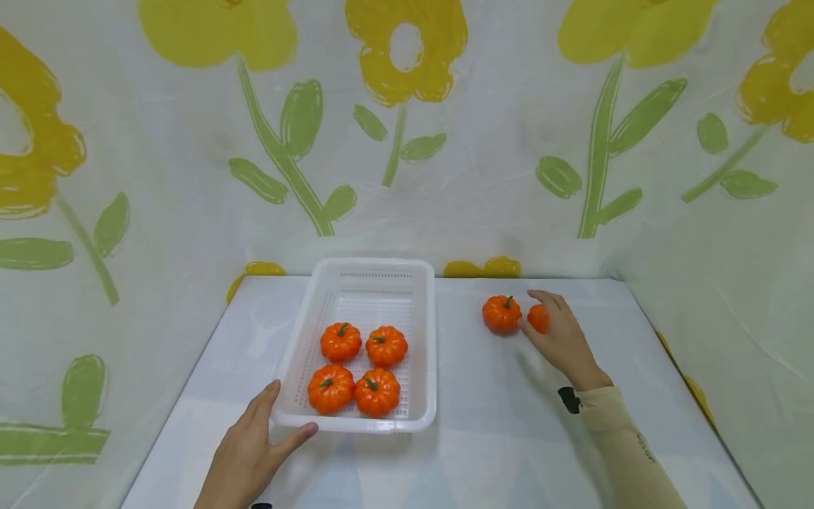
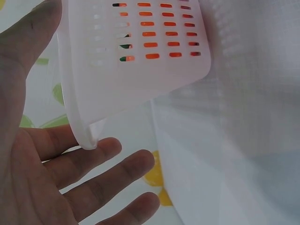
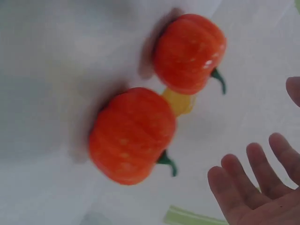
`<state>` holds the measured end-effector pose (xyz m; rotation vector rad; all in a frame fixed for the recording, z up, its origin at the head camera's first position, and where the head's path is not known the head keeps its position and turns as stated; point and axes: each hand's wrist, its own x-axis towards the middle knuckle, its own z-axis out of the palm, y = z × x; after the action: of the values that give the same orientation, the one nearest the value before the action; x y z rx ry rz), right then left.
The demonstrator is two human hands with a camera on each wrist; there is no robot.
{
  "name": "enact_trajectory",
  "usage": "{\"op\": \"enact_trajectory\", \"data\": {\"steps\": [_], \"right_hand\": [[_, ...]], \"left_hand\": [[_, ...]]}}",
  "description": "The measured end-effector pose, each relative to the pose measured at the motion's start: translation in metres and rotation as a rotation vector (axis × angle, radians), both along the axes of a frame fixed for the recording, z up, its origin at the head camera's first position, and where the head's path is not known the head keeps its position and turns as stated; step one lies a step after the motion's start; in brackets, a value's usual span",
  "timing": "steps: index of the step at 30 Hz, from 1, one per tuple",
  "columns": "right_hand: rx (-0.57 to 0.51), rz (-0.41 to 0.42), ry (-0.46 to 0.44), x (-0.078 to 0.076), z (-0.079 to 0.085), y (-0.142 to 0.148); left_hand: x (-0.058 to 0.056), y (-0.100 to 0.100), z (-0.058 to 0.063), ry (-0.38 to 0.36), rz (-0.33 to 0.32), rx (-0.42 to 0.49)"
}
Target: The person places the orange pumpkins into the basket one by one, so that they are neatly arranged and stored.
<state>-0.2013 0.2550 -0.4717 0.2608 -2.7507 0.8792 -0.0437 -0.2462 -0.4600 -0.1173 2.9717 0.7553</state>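
My left hand (image 1: 244,442) rests at the near left corner of a white plastic basket (image 1: 431,339), thumb and fingers spread either side of the corner. In the left wrist view the thumb lies on the rim and the other fingers stretch loosely past it. My right hand (image 1: 564,346) hovers with spread fingers over a small orange pumpkin (image 1: 538,318), partly hiding it. Left of that one sits another orange pumpkin (image 1: 501,314) with a green stem. In the right wrist view the fingers (image 3: 234,185) stand apart from both pumpkins.
Several orange pumpkins, among them a front left pumpkin (image 1: 331,389), lie in the near half of the basket. Below is a white-covered table (image 1: 496,445). Behind it and at both sides hangs a flower-patterned curtain (image 1: 496,177).
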Motion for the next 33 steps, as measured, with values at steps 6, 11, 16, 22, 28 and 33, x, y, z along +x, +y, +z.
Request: {"op": "enact_trajectory", "data": {"steps": [6, 11, 16, 22, 28, 33], "right_hand": [[-0.066, -0.093, -0.064, 0.0, -0.011, 0.025], [-0.09, -0.162, -0.187, -0.005, -0.024, 0.037], [-0.126, -0.207, -0.297, -0.01, -0.037, 0.046], [-0.119, -0.203, -0.323, -0.016, -0.045, 0.048], [-0.1, -0.212, -0.326, -0.017, -0.048, 0.049], [-0.093, -0.208, -0.323, -0.017, -0.047, 0.048]], "left_hand": [[-0.002, 0.001, 0.0, -0.019, 0.007, -0.01], [-0.003, 0.002, 0.0, 0.003, 0.01, -0.015], [-0.002, 0.002, 0.001, 0.007, 0.002, -0.003], [-0.002, 0.002, 0.0, 0.027, 0.007, -0.006], [0.0, 0.002, -0.001, 0.017, 0.009, 0.006], [0.002, 0.001, -0.001, 0.019, 0.014, 0.004]]}}
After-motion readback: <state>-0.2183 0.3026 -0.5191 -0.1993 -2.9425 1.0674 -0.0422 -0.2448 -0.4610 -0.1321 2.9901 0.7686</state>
